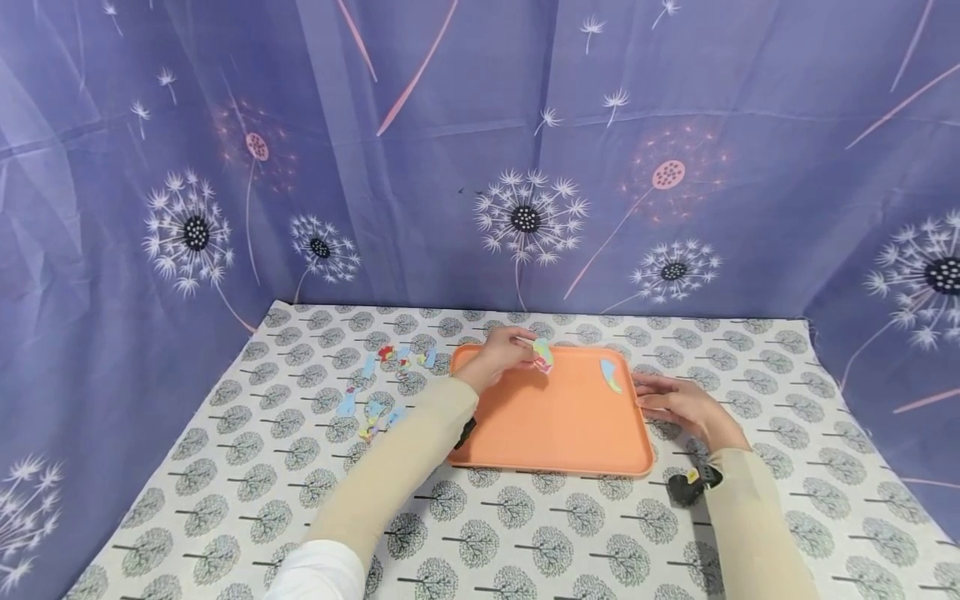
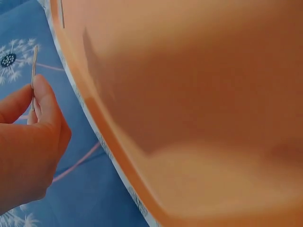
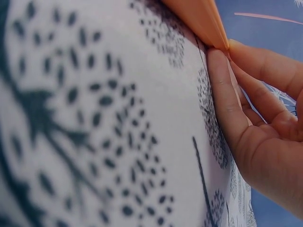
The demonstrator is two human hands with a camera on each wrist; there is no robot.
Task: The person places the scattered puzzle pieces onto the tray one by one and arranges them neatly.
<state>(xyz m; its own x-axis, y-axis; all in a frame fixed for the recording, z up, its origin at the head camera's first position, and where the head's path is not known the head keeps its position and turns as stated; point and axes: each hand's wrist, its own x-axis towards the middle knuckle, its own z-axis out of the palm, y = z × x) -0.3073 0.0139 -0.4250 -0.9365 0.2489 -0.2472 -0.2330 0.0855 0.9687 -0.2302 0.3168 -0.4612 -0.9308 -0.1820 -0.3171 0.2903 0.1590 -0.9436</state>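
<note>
My left hand (image 1: 504, 354) pinches a thin, flat jigsaw puzzle piece (image 1: 543, 356), coloured green, pink and red, above the far left part of an orange tray (image 1: 555, 425). In the left wrist view the piece (image 2: 34, 71) shows edge-on between thumb and fingers. At the tray's right side my right hand (image 1: 682, 406) holds the rim; the right wrist view has thumb and forefinger meeting at the tray's edge (image 3: 208, 28). One light blue and green puzzle piece (image 1: 611, 375) lies inside the tray near its far right corner.
Several loose puzzle pieces, among them a light blue one (image 1: 346, 405) and a red one (image 1: 386, 353), lie scattered left of the tray. A tree-patterned cloth (image 1: 247, 500) covers the table. Blue dandelion curtains (image 1: 420, 208) hang behind and at both sides.
</note>
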